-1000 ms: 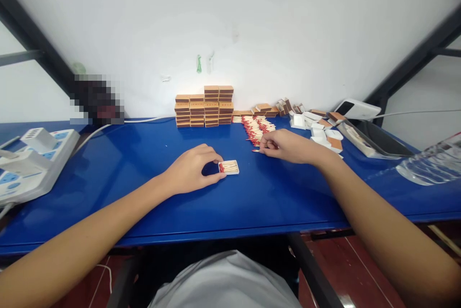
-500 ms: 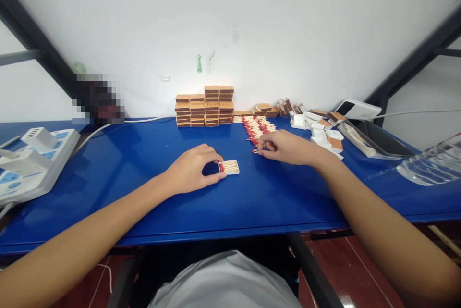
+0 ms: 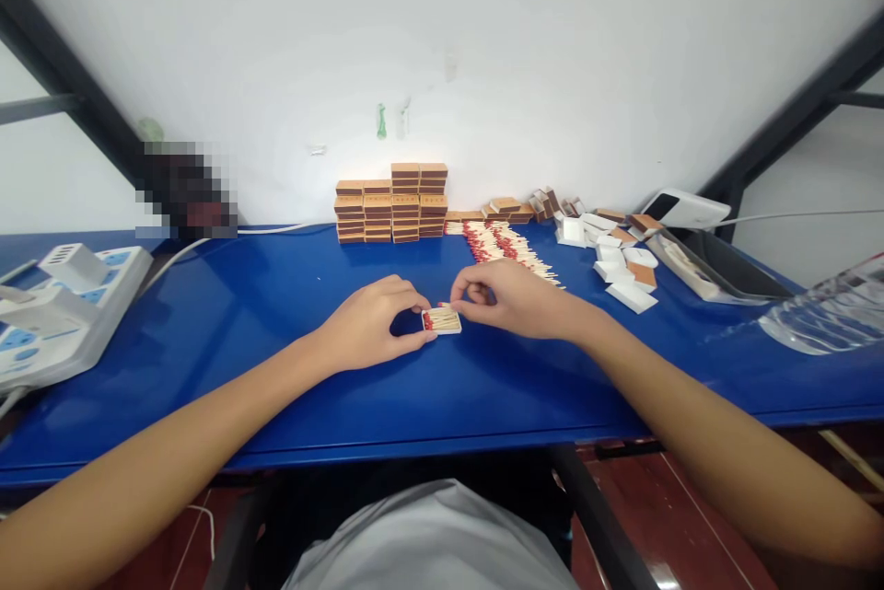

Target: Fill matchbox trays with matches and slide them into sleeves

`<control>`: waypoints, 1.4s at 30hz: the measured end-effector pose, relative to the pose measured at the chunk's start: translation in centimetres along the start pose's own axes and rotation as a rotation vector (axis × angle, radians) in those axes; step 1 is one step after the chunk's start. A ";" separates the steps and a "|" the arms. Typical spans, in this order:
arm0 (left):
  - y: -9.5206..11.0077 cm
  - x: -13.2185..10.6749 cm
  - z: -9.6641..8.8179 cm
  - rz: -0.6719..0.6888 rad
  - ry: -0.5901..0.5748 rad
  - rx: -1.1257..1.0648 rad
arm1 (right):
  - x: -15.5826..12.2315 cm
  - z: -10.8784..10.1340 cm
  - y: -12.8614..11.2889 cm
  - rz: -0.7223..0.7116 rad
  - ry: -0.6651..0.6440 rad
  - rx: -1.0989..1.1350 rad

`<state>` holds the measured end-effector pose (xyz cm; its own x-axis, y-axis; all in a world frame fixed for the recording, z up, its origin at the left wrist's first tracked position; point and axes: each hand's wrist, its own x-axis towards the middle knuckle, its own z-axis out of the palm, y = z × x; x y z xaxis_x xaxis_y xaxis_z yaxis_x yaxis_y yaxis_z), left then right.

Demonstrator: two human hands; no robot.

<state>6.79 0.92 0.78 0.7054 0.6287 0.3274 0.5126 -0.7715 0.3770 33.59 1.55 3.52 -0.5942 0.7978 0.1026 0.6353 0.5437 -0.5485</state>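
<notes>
A small white matchbox tray (image 3: 450,331) lies on the blue table with several red-tipped matches in it, their heads toward the left. My left hand (image 3: 377,323) grips the tray's left end between thumb and fingers. Over the tray's right back corner, my right hand (image 3: 501,297) is closed in a pinch on matches (image 3: 444,305), whose red tips point left; how many is hidden by the fingers. Behind my right hand a pile of loose matches (image 3: 494,243) is spread out, heads mostly to the left.
Stacked matchboxes (image 3: 391,214) stand against the wall, left of the pile. Empty white trays (image 3: 632,296) and brown sleeves lie scattered at right, beside a white container (image 3: 711,282) and clear plastic (image 3: 829,318). A power strip (image 3: 89,318) sits at the left.
My right hand has moved left from beside the match pile to the tray, carrying matches. My left hand stays on the tray, which has barely shifted.
</notes>
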 end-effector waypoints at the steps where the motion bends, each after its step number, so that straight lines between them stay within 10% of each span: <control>1: 0.0 0.0 0.0 0.002 0.002 0.003 | 0.2 0.5 -0.6 -0.014 -0.001 -0.031; 8: -0.2 0.0 0.0 0.005 0.001 0.009 | 0.8 2.0 -1.3 -0.035 0.020 -0.183; 15: 0.0 -0.2 -0.2 -0.026 0.012 0.012 | -0.6 -1.7 2.0 0.053 0.153 -0.231; 22: -0.1 -0.2 -0.2 -0.016 0.002 0.014 | -1.2 -3.7 6.3 0.137 -0.003 -0.181; 42: -0.2 -0.2 -0.2 -0.003 -0.005 0.013 | -0.7 -3.0 5.9 0.166 0.017 -0.296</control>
<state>6.45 0.92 0.81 0.7059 0.6307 0.3223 0.5209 -0.7707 0.3671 39.19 4.99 2.68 -0.4642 0.8845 0.0471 0.8396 0.4564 -0.2945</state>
